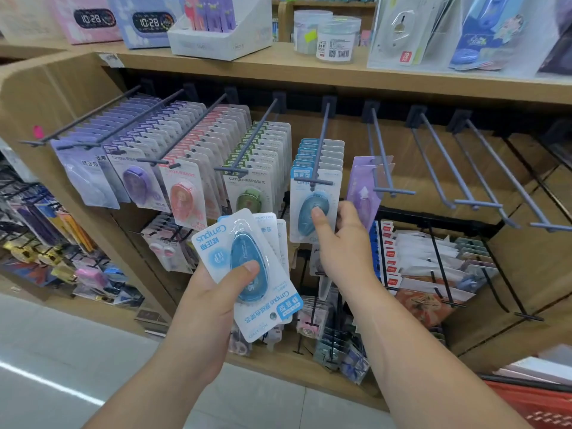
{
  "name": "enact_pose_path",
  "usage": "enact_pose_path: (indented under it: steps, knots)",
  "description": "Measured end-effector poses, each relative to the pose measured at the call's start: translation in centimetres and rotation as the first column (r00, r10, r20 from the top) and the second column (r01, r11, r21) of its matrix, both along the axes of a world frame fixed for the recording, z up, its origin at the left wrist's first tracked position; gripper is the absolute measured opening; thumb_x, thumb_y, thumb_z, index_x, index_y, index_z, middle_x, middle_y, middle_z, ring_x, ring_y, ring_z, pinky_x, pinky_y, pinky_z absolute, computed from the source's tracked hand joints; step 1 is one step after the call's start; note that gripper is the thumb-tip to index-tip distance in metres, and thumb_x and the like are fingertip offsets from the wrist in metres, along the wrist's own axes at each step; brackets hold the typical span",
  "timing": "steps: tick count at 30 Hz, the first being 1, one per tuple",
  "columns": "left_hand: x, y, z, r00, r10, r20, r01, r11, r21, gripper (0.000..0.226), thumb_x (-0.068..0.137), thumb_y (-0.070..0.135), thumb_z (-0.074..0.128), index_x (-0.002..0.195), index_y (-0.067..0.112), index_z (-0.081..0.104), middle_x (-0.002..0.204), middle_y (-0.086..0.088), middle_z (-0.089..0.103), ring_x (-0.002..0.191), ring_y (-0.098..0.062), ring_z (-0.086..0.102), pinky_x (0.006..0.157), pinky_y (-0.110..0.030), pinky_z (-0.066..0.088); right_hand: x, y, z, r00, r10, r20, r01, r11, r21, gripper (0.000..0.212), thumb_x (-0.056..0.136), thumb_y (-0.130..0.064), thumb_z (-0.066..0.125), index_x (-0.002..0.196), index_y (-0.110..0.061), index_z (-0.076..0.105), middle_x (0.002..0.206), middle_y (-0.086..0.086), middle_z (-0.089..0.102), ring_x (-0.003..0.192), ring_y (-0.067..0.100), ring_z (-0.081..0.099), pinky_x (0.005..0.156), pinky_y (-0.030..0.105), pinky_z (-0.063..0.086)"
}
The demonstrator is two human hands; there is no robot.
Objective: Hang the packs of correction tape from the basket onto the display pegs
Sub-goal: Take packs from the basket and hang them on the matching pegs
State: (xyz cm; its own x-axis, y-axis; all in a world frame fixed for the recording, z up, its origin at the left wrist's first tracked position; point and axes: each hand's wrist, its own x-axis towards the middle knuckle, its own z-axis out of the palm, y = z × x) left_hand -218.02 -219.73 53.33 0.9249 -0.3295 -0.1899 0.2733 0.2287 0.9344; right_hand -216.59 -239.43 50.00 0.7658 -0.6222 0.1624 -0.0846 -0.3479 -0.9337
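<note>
Blue teardrop tape packs (247,250), perhaps four, gripped upside down by left hand (210,292); right hand (340,243) pinching hung blue pack (305,212).

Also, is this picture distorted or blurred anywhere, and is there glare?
Head view: the wide lens bows the shelf and splays the pegs; print on the blue packs in the left hand is sharp; the left edge is soft; a bright streak glares on the floor.

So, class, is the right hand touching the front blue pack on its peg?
Touching. Head view: the right hand pinches the blue pack, thumb on its front, fingers behind its edge.
</note>
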Motion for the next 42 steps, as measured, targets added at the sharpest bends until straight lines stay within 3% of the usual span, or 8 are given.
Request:
enact_pose_path:
  steps: [5,9,12,17,23,31,35,42]
  knots:
    - [0.1,0.0,0.0,0.999,-0.022,-0.024,0.021,0.999,-0.031,0.032,0.102,0.007,0.056,0.117,0.033,0.067,0.105,0.009,0.081,0.087,-0.012,0.079,0.060,-0.028,0.062,-2.7,0.5,0.1,0.998,-0.049,-0.043,0.047,0.997,-0.059,0.037,0.096,-0.051,0.061,0.126,-0.032,0.050,0.120,-0.015,0.061,0.110,0.006,0.059,0.093,0.033,0.050]
    - [-0.1,-0.4,-0.1,0.997,-0.071,-0.023,0.070,0.997,-0.038,0.029,0.093,0.012,0.063,0.110,0.033,0.073,0.105,0.002,0.081,0.084,-0.018,0.079,0.059,-0.040,0.065,-5.7,2.4,1.3,0.996,0.078,0.031,-0.079,0.995,0.053,0.022,0.094,-0.041,0.067,0.113,-0.033,0.062,0.106,-0.014,0.066,0.099,0.005,0.063,0.083,0.021,0.050]
    - [-0.4,-1.0,0.0,0.994,-0.111,0.001,0.111,0.993,-0.036,0.033,0.079,0.019,0.076,0.105,0.038,0.077,0.108,-0.001,0.081,0.088,-0.023,0.080,0.074,-0.050,0.063,-6.6,3.8,2.2,0.927,0.370,0.057,-0.367,0.869,0.333,0.021,0.091,-0.030,0.075,0.112,-0.031,0.069,0.103,-0.010,0.076,0.094,0.013,0.072,0.081,0.034,0.061]
    - [-0.2,-1.8,0.1,0.998,-0.048,0.026,0.050,0.996,-0.070,0.050,0.078,0.024,0.068,0.127,0.028,0.064,0.113,-0.002,0.080,0.096,-0.024,0.079,0.067,-0.039,0.065,-7.3,3.9,1.9,0.934,0.352,0.057,-0.351,0.877,0.328,0.065,0.067,-0.025,0.096,0.119,-0.040,0.060,0.101,-0.009,0.072,0.087,0.013,0.071,0.074,0.039,0.064]
    - [-0.2,-2.0,-0.2,0.998,-0.057,0.036,0.059,0.997,-0.056,0.058,0.079,0.022,0.086,0.131,0.024,0.061,0.120,-0.004,0.078,0.104,-0.026,0.078,0.071,-0.039,0.065,-7.5,3.6,1.4,0.930,0.368,0.027,-0.353,0.866,0.354,0.025,0.077,-0.016,0.088,0.097,-0.012,0.072,0.092,0.003,0.079,0.086,0.022,0.077,0.074,0.037,0.063]
    - [0.3,-0.8,-1.5,0.977,-0.214,0.021,0.214,0.975,-0.063,0.066,0.070,0.007,0.077,0.134,0.018,0.064,0.126,-0.009,0.076,0.115,-0.028,0.074,0.091,-0.045,0.063,-7.4,3.5,1.4,0.973,0.194,0.129,-0.231,0.733,0.640,0.011,0.093,-0.011,0.068,0.102,-0.006,0.073,0.099,0.013,0.079,0.093,0.028,0.075,0.087,0.049,0.061]
    - [0.4,-0.7,-1.8,0.954,-0.299,0.014,0.299,0.953,-0.054,0.070,0.074,0.004,0.077,0.139,0.024,0.061,0.130,-0.011,0.073,0.117,-0.033,0.072,0.089,-0.052,0.063,-7.2,3.4,1.8,0.982,0.031,0.186,-0.160,0.659,0.735,0.017,0.101,-0.017,0.059,0.108,-0.008,0.071,0.100,0.010,0.079,0.087,0.023,0.075,0.070,0.039,0.063]
    - [1.1,-0.1,-2.4,0.992,-0.124,-0.005,0.124,0.992,0.021,0.073,0.070,-0.004,0.087,0.131,0.027,0.064,0.122,-0.012,0.076,0.104,-0.033,0.076,0.080,-0.049,0.064,-6.8,-0.5,2.3,0.926,-0.295,0.234,-0.029,0.565,0.825,0.006,0.098,-0.016,0.065,0.094,-0.017,0.069,0.088,0.000,0.077,0.079,0.013,0.073,0.064,0.028,0.058]
